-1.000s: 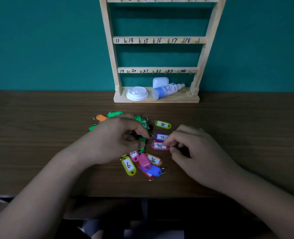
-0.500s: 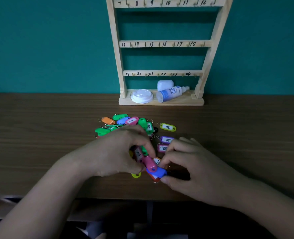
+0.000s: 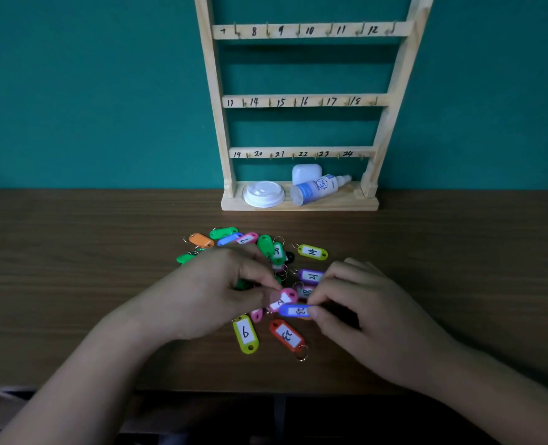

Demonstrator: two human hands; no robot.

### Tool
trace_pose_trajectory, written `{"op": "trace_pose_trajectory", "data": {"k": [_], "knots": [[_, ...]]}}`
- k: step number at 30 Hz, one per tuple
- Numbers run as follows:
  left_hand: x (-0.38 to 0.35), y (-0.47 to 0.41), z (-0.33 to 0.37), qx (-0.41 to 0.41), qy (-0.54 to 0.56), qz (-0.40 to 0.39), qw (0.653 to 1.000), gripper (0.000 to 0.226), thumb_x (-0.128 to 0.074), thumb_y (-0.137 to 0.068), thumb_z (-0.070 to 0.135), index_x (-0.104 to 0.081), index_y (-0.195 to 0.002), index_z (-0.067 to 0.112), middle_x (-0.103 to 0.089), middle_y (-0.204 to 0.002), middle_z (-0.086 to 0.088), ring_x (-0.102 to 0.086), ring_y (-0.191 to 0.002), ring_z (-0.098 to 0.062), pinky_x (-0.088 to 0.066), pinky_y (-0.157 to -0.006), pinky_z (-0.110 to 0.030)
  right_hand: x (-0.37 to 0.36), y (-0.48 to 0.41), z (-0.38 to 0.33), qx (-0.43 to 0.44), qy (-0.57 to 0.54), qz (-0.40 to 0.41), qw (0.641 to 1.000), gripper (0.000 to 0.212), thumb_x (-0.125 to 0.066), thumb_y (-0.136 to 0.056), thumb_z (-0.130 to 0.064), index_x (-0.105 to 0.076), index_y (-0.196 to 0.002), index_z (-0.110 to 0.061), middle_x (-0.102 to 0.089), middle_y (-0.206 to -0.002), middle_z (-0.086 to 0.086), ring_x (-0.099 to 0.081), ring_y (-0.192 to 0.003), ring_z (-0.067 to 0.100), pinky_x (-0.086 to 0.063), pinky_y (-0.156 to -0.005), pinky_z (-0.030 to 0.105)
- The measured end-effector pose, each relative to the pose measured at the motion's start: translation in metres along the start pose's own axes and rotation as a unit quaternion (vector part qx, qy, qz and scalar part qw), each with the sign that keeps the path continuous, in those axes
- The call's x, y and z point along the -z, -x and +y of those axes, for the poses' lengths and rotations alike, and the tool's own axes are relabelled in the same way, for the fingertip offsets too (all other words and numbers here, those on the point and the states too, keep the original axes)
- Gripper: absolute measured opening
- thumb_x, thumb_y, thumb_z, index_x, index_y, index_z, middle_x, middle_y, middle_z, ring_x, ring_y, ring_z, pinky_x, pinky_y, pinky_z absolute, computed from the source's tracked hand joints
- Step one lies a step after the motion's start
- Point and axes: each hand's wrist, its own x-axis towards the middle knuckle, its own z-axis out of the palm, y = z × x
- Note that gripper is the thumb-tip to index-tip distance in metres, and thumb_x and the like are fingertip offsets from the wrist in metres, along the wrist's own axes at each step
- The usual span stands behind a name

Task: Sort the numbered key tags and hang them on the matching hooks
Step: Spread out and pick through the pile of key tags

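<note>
Several coloured key tags lie in a loose pile on the wooden table [image 3: 73, 284]. My left hand [image 3: 215, 293] pinches a pink tag [image 3: 285, 298] at the pile's middle. My right hand [image 3: 362, 309] pinches a blue tag [image 3: 293, 311] just below it. In front lie a yellow tag marked 6 [image 3: 245, 334] and a red tag [image 3: 287, 335]. A yellow tag marked 14 [image 3: 312, 252] and a purple tag marked 21 [image 3: 311, 276] lie behind. The wooden hook rack [image 3: 301, 101] stands at the back, with bare hooks numbered 7 to 24 in view.
On the rack's base sit a white lid [image 3: 264, 194], a white case [image 3: 306, 173] and a lying spray bottle [image 3: 317, 189]. A teal wall rises behind. The table's front edge [image 3: 266, 391] runs just below my wrists.
My right hand has lifted the blue tag off the red one, which now lies uncovered. My left hand has shifted its pinch onto the pink tag. The camera has tilted up, showing more of the rack.
</note>
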Motion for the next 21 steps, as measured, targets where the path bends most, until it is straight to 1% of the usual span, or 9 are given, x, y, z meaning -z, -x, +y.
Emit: {"op": "trace_pose_trajectory", "data": {"k": [2,4,6,10,12,14,17,19,21], "knots": [[-0.001,-0.001,0.001,0.011,0.0,0.016,1.0,0.01,-0.072,-0.098,0.034,-0.081,-0.103,0.035,-0.074,-0.099,0.017,-0.07,-0.098,-0.006,-0.055,-0.086,-0.031,0.004,-0.002,0.005,-0.045,-0.063,0.014,0.997,0.01,-0.072,-0.099,-0.029,-0.071,-0.09,-0.034,-0.062,-0.093,-0.018,-0.061,-0.098,0.007,-0.046,-0.081,0.029],[-0.003,-0.004,0.002,0.026,-0.009,0.047,0.999,0.01,-0.071,-0.1,0.033,-0.08,-0.104,0.034,-0.076,-0.095,0.019,-0.071,-0.095,-0.003,-0.055,-0.083,-0.028,0.009,-0.004,0.01,-0.081,-0.102,0.026,0.991,0.01,-0.074,-0.097,-0.028,-0.074,-0.089,-0.034,-0.068,-0.092,-0.016,-0.066,-0.096,0.008,-0.049,-0.078,0.029],[-0.008,-0.007,0.004,0.035,-0.021,0.08,0.996,0.011,-0.071,-0.099,0.031,-0.08,-0.104,0.033,-0.076,-0.09,0.019,-0.07,-0.091,-0.002,-0.053,-0.079,-0.024,0.012,-0.006,0.016,-0.11,-0.117,0.026,0.987,0.01,-0.076,-0.096,-0.028,-0.077,-0.09,-0.036,-0.072,-0.093,-0.019,-0.067,-0.096,0.005,-0.05,-0.076,0.021],[-0.013,-0.018,0.007,0.043,-0.034,0.124,0.991,0.01,-0.071,-0.099,0.029,-0.081,-0.102,0.031,-0.073,-0.084,0.02,-0.067,-0.088,0.0,-0.05,-0.075,-0.02,0.014,-0.009,0.029,-0.17,-0.117,0.045,0.977,0.011,-0.076,-0.095,-0.029,-0.079,-0.099,-0.038,-0.072,-0.094,-0.029,-0.066,-0.096,-0.009,-0.046,-0.078,0.009],[-0.014,-0.026,0.008,0.054,-0.042,0.143,0.987,0.01,-0.071,-0.098,0.03,-0.081,-0.101,0.032,-0.072,-0.081,0.022,-0.066,-0.087,0.003,-0.045,-0.069,-0.011,0.013,-0.013,0.036,-0.192,-0.107,0.057,0.974,0.013,-0.076,-0.096,-0.03,-0.077,-0.103,-0.04,-0.072,-0.093,-0.027,-0.064,-0.096,-0.012,-0.045,-0.074,0.008],[-0.015,-0.033,0.01,0.067,-0.054,0.151,0.985,0.011,-0.071,-0.098,0.032,-0.08,-0.103,0.034,-0.073,-0.081,0.025,-0.064,-0.088,0.007,-0.043,-0.069,-0.006,0.012,-0.019,0.039,-0.206,-0.087,0.057,0.973,0.013,-0.074,-0.097,-0.031,-0.075,-0.106,-0.041,-0.071,-0.094,-0.025,-0.061,-0.098,-0.014,-0.042,-0.072,0.008],[-0.017,-0.043,0.01,0.085,-0.054,0.156,0.983,0.01,-0.072,-0.098,0.033,-0.081,-0.102,0.035,-0.074,-0.083,0.024,-0.064,-0.088,0.009,-0.044,-0.069,-0.005,0.01,-0.028,0.043,-0.218,-0.074,0.063,0.971,0.012,-0.072,-0.099,-0.031,-0.074,-0.106,-0.04,-0.069,-0.097,-0.025,-0.058,-0.1,-0.016,-0.041,-0.07,0.008],[-0.018,-0.047,0.01,0.097,-0.068,0.146,0.982,0.008,-0.073,-0.097,0.034,-0.08,-0.099,0.036,-0.074,-0.084,0.024,-0.064,-0.087,0.008,-0.044,-0.069,-0.005,0.008,-0.033,0.044,-0.224,-0.068,0.055,0.971,0.011,-0.072,-0.099,-0.031,-0.073,-0.106,-0.039,-0.068,-0.097,-0.025,-0.056,-0.101,-0.017,-0.04,-0.07,0.009],[-0.019,-0.047,0.01,0.104,-0.071,0.125,0.984,0.005,-0.075,-0.095,0.034,-0.08,-0.096,0.036,-0.074,-0.085,0.023,-0.065,-0.086,0.006,-0.051,-0.073,-0.014,0.004,-0.037,0.044,-0.219,-0.057,0.043,0.973,0.011,-0.072,-0.099,-0.031,-0.073,-0.107,-0.039,-0.068,-0.096,-0.025,-0.056,-0.101,-0.017,-0.04,-0.071,0.009]]}}
